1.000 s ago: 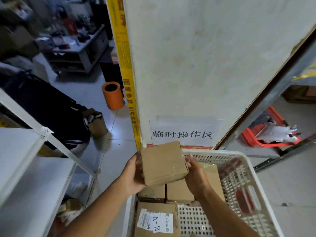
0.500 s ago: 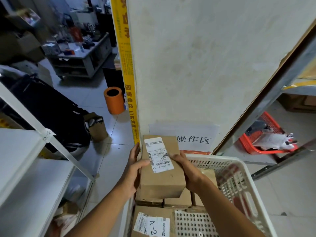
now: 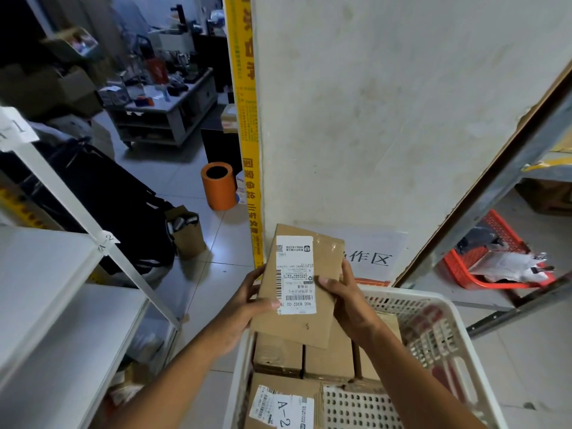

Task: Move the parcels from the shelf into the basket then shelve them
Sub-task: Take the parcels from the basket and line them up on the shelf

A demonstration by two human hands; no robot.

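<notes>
A brown cardboard parcel (image 3: 301, 286) is being held up above the far left corner of the white perforated basket (image 3: 439, 332), sitting between the two hands with its white shipping label facing the camera. The left hand (image 3: 247, 305) is gripping its left edge, thumb lying across the lower part of the label, while the right hand (image 3: 346, 300) is gripping the right edge, thumb pressing on the label's right margin. The fingers of both hands are wrapping behind the box and are hidden by it.

Below it, more parcels (image 3: 328, 357) are lying in a row along the basket's far wall, partly covered by the held box and the right forearm. Another parcel marked A-2 (image 3: 283, 404) is lying at the basket's near left, cut off by the frame's bottom edge. The label print is too small to read in full. White shelves (image 3: 55, 305) tagged A-2 are standing to the left, running out of the frame.
</notes>
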